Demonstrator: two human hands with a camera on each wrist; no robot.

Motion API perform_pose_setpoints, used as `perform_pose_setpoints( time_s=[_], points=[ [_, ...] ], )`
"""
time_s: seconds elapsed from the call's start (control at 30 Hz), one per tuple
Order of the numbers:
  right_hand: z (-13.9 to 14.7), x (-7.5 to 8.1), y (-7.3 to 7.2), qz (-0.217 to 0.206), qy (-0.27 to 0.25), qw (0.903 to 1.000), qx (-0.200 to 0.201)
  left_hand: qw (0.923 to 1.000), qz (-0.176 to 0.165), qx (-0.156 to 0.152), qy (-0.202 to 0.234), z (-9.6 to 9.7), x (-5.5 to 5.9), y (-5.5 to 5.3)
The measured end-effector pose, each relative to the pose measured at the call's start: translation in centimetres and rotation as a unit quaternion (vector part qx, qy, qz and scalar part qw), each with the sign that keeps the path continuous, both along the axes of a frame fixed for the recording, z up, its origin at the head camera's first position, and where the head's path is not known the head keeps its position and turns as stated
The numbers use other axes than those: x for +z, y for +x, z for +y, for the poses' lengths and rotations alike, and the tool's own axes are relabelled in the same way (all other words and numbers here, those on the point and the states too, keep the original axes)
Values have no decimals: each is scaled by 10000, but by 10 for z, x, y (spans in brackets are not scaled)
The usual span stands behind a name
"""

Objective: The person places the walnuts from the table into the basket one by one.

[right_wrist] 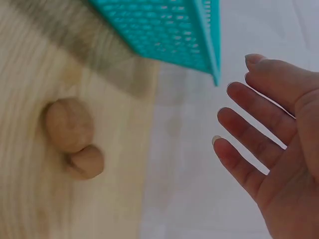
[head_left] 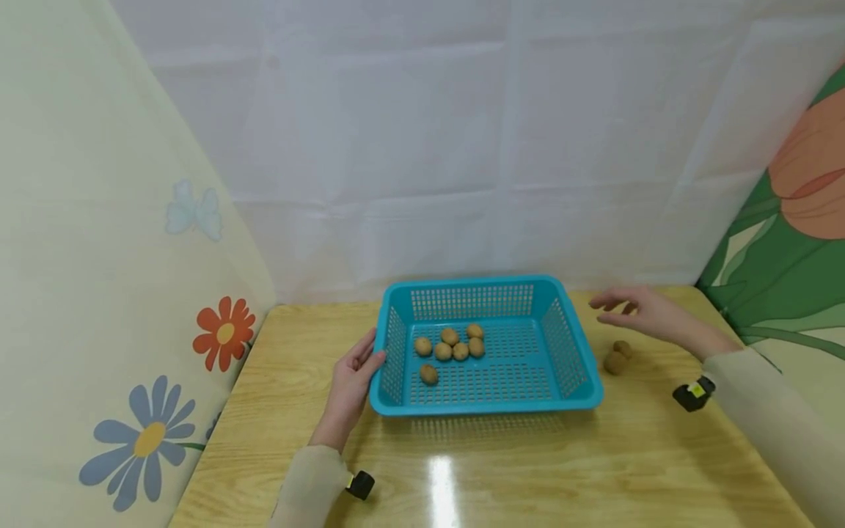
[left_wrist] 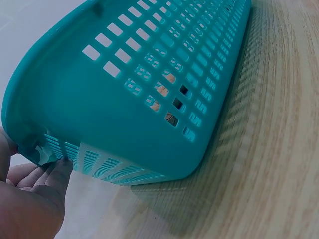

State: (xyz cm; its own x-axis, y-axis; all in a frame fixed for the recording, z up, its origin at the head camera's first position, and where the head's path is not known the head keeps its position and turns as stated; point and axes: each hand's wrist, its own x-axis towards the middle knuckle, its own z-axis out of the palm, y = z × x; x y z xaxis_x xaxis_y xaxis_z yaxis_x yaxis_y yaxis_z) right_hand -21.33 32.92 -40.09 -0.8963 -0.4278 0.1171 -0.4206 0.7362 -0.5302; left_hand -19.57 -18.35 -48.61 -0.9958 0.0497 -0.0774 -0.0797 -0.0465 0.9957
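A blue plastic basket (head_left: 485, 408) with lattice walls stands on the table. My left hand (head_left: 350, 381) grips its left side, thumb over the rim. In the left wrist view the fingers (left_wrist: 59, 180) curl beneath the rim at the corner. Several round brown things that look like walnuts (head_left: 443, 351) lie in the left half of the basket. Off its right side, my right hand (head_left: 643, 314) hovers with fingers spread and nothing in it. Two more walnuts, a larger one (right_wrist: 70, 124) and a smaller one (right_wrist: 86, 162), lie together on the table below that hand.
The wooden table (head_left: 502, 469) ends at a white cloth backdrop (head_left: 396, 147) behind the basket. Flower-printed panels flank it on the left (head_left: 86, 293) and right (head_left: 805, 293). Each wrist carries a small black camera (head_left: 360, 485).
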Motion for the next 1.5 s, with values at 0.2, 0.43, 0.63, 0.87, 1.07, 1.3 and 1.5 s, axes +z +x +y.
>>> perform_pose_setpoints(
  time_s=[0.2,0.43,0.63,0.87,1.07,1.3,1.5],
  points=[
    [20,-21,9,-34,146,9998,-88,10000,1,-43,-16,0,2,0],
    [35,-45,13,-53,163,9998,-44,10000,-36,6,-33,1,4,1],
    [45,-64,13,-184,182,9996,-63,10000,-75,8,-1,0,2,1],
    [50,-77,14,-641,128,9975,-284,10000,-27,11,-33,1,2,1],
    [50,-83,14,-682,93,9969,-382,10000,4,18,-70,1,2,1],
    [53,-89,14,-812,41,9960,-370,10000,-9,11,-50,1,1,1],
    [54,-88,15,-760,59,9959,-487,10000,-3,6,-30,0,1,1]
  ],
)
